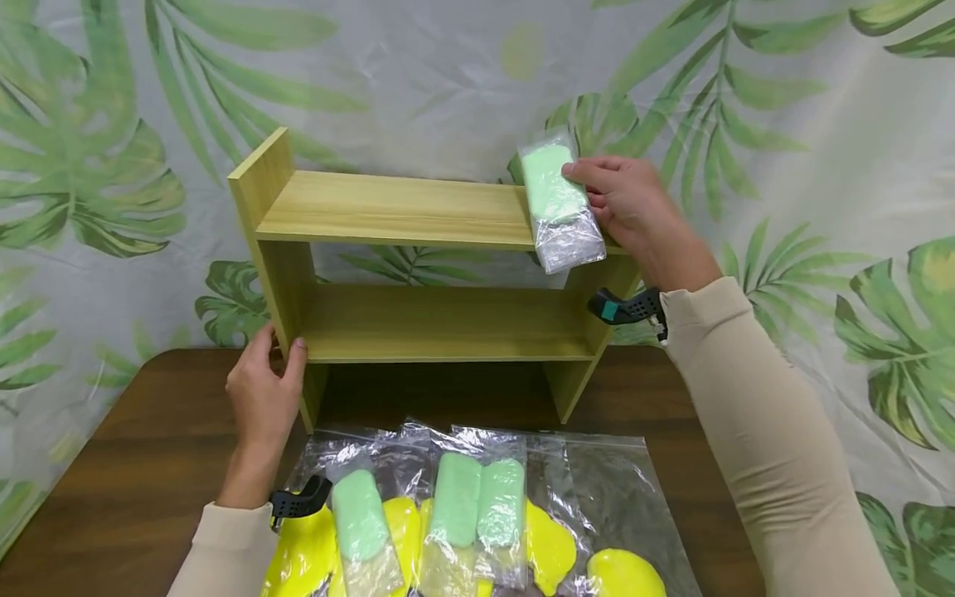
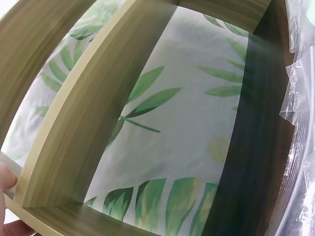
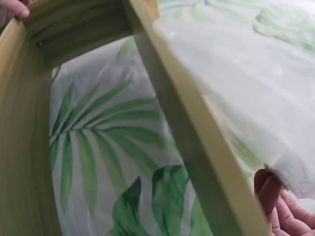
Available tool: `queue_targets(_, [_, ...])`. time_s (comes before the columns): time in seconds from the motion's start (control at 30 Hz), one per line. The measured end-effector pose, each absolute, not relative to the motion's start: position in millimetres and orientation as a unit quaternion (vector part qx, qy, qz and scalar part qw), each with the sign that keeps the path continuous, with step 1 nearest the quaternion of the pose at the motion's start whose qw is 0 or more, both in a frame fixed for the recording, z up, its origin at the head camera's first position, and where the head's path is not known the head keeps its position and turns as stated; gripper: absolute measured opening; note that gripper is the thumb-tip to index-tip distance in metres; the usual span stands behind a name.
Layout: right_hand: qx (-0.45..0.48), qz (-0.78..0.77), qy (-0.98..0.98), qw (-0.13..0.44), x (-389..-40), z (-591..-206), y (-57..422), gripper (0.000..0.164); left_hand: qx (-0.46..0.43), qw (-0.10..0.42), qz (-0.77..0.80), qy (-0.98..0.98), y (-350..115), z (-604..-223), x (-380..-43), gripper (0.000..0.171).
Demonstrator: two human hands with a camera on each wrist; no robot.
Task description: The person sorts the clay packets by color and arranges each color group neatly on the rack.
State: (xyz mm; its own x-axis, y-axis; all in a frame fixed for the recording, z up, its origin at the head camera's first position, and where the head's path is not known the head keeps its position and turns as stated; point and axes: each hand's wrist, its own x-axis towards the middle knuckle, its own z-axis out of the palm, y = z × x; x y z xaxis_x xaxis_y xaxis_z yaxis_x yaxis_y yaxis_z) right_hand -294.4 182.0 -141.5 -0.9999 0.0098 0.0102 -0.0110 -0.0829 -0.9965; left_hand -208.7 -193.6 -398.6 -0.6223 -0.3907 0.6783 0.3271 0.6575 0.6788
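A small wooden shelf unit (image 1: 418,207) with two boards stands on the table. My left hand (image 1: 261,385) grips its left side panel, thumb on the front edge and fingers behind; in the left wrist view the fingertips (image 2: 7,178) show at the panel's edge. Up at the right end of the top board, my right hand (image 1: 634,207) pinches a clear plastic bag holding a light green slab (image 1: 552,178). The bag's lower end overlaps the top board's front edge. From the right wrist, the plastic (image 3: 251,83) looks blurred, with the right hand (image 3: 290,216) at the lower corner.
Before the shelf lie several clear zip bags with yellow shapes (image 1: 625,574). On top of them rest more bagged green slabs (image 1: 360,514). The brown table (image 1: 97,497) runs up to a leaf-patterned cloth (image 1: 448,83) behind the shelf.
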Motion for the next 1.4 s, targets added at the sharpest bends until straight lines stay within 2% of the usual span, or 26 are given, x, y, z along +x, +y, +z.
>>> queue_targets(0.37, [-0.004, 0.69, -0.722, 0.05, -302.5, -148.6, 171.2, 0.04, 0.044, 0.458, -0.388, -0.799, -197.7, -394.2, -205.2, 0.023])
queue_targets(0.67, [-0.011, 0.64, -0.765, 0.071, -301.4, -149.8, 170.5, 0.033, 0.036, 0.456, -0.38, -0.804, -197.6, -394.9, -203.2, 0.02])
queue_targets(1.13, [-0.026, 0.522, -0.841, 0.138, -296.9, -154.1, 161.8, 0.039, 0.038, 0.457, -0.381, -0.803, -201.2, -395.0, -202.1, 0.022])
queue_targets(1.4, [-0.028, 0.494, -0.86, 0.129, -292.8, -154.7, 163.8, 0.036, 0.03, 0.458, -0.38, -0.803, -200.5, -394.5, -203.6, 0.02])
